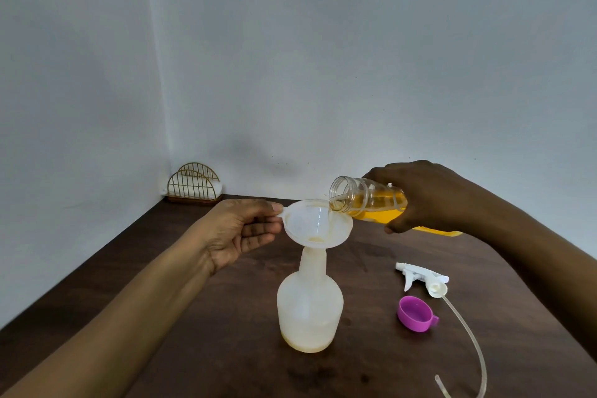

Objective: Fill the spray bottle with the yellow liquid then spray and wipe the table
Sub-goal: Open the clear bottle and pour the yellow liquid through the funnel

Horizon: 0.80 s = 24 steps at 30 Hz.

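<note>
Your spray bottle (309, 310) is translucent white with a round body and a narrow neck. It stands upright with its top off, and a thin layer of yellow shows at its bottom. A white funnel (318, 224) sits in the neck, tilted slightly, with a little liquid pooled in its bowl.

Your left hand (239, 229) is to the left of the funnel and pinches the small tab on its rim, thumb on top and fingers curled beneath. Your right hand (426, 197) is wrapped round a clear bottle (371, 200), gripping its body from above. That bottle is tipped almost level. Its open mouth is over the right edge of the funnel, and the yellow liquid (381, 210) reaches the lower lip of the mouth. The spray bottle stands below and between your two hands, and neither hand touches its body.

The white spray head (420, 278) lies on its side to the right of the spray bottle, well apart from it. Its tube (471, 336) curves toward the near edge. A purple cap (415, 313) lies just in front of the spray head, open side up.

The worktop (226, 349) is dark brown wood grain and fits into a corner between plain pale walls (323, 58). A gold wire rack (193, 186) holding something white stands in the far left corner against the walls.
</note>
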Each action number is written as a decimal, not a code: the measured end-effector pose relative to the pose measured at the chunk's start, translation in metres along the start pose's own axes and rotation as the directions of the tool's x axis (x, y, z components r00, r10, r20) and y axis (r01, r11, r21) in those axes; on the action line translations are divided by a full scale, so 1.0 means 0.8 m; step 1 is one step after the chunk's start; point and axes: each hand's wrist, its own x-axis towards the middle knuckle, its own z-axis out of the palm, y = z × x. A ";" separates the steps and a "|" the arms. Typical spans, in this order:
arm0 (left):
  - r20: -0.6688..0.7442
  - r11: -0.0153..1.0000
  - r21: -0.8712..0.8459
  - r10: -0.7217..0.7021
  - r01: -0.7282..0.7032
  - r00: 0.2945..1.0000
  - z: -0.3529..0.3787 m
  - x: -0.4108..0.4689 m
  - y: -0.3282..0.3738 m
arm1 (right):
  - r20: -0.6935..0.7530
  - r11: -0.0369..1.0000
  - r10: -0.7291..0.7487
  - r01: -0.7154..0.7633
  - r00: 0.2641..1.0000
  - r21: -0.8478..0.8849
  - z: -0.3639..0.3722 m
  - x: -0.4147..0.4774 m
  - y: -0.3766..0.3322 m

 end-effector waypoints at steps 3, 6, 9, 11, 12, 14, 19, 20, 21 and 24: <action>-0.003 1.000 -0.003 0.000 0.000 1.000 0.000 0.000 0.000 | 0.005 1.000 0.001 -0.001 1.000 -0.007 -0.002 -0.001 -0.001; -0.003 1.000 0.001 0.001 -0.001 1.000 0.000 -0.001 0.000 | 0.001 1.000 -0.004 0.004 1.000 -0.011 -0.002 -0.001 -0.001; -0.002 1.000 0.004 0.001 -0.001 1.000 0.000 -0.001 0.000 | -0.002 1.000 -0.005 0.005 1.000 -0.003 -0.001 -0.001 -0.001; -0.006 1.000 0.005 0.001 -0.001 1.000 0.001 -0.001 0.000 | -0.003 1.000 -0.005 0.005 1.000 -0.003 -0.001 -0.001 0.000; -0.008 1.000 0.005 0.001 -0.001 1.000 0.001 -0.001 0.000 | -0.004 1.000 -0.005 0.005 1.000 -0.003 -0.001 -0.001 0.001; -0.010 1.000 0.007 0.001 -0.001 1.000 0.001 -0.001 0.001 | -0.007 1.000 -0.006 0.006 1.000 -0.002 -0.001 -0.001 0.002; -0.010 1.000 0.005 -0.002 0.002 1.000 0.002 -0.002 0.001 | -0.003 1.000 -0.014 0.013 1.000 -0.009 0.000 0.000 0.001; -0.009 1.000 0.005 -0.002 0.002 1.000 0.002 -0.002 0.002 | -0.001 1.000 -0.015 0.015 1.000 -0.013 0.000 -0.001 0.001; -0.006 1.000 0.004 -0.002 0.002 1.000 0.002 -0.002 0.002 | 0.001 1.000 -0.015 0.015 1.000 -0.015 0.000 -0.001 0.001; -0.003 1.000 0.005 0.000 0.000 1.000 0.002 -0.003 0.003 | 0.006 1.000 -0.015 0.015 1.000 -0.015 -0.001 -0.002 0.001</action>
